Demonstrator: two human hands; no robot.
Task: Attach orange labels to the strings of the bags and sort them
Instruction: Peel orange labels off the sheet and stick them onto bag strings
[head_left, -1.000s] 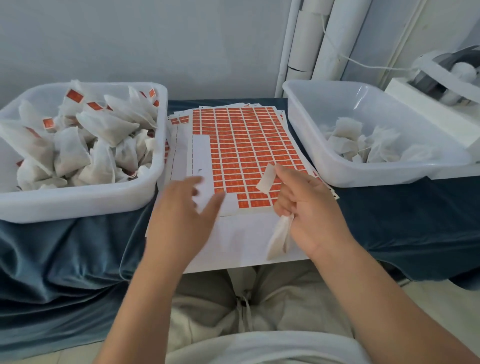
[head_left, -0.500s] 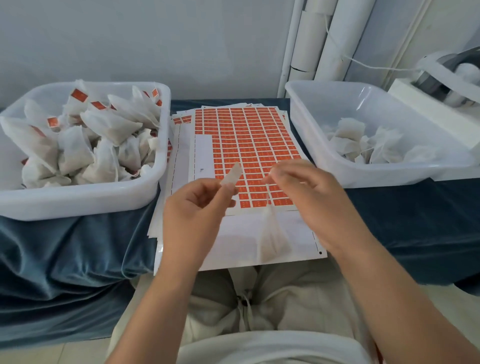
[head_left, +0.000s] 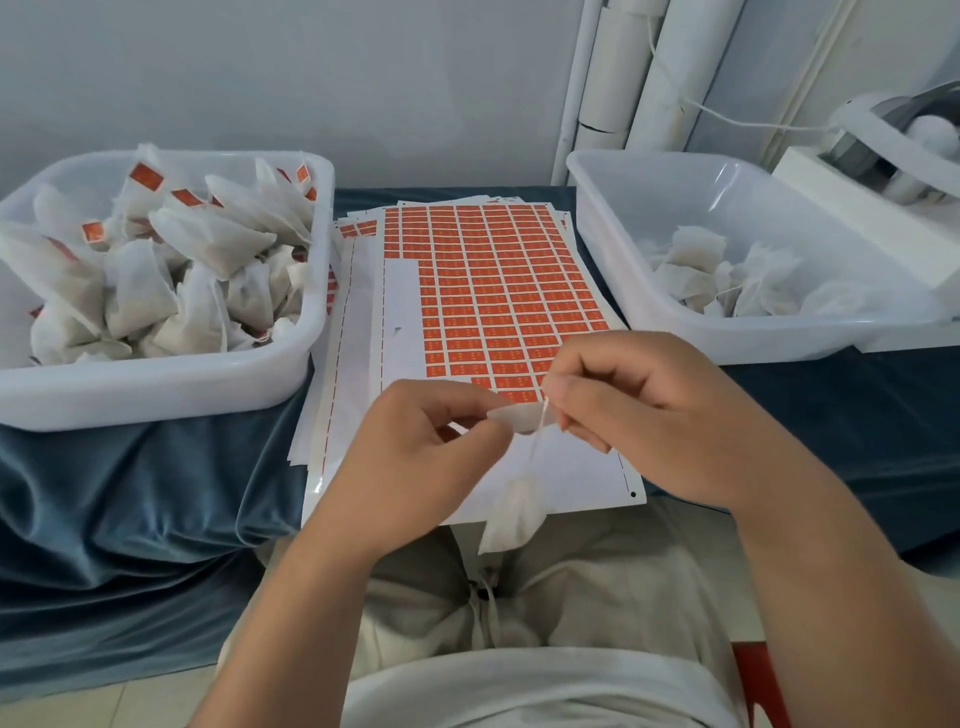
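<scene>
label meeting string, bag hanging free

the string (head_left: 535, 441) is pinched at its top end by the right hand (head_left: 639, 415), thumb and forefinger clamped on it, other fingers loosely curled. the bag (head_left: 514, 514) dangles from that string over the near edge of the label sheet (head_left: 493, 291). my read: letting it hang pulls the string straight, so the label gets a clean line to fold around.

the left hand (head_left: 415, 457) pinches the label (head_left: 519, 417) between thumb and forefinger. its pale side faces the camera and its free end touches the string just under the right fingertips. gripping it by one end leaves the rest free for the string. can't tell if it's stuck down yet.

the sheet lies just beyond the hands, on top of a fanned stack. orange labels are gone from its left column and near rows. probably stripped from that corner because it's the shortest reach.

the left bin (head_left: 156, 395) is heaped with bags carrying orange tags, so i take it as the done pile. the right bin (head_left: 727, 348) holds a smaller lot of plain white bags, no orange that i can see, so that's the feed. with the sheet between them, work flows right to left. everything sits on a blue cloth (head_left: 130, 493).

next i'd expect a fold over the string, then a drop to the left.
</scene>
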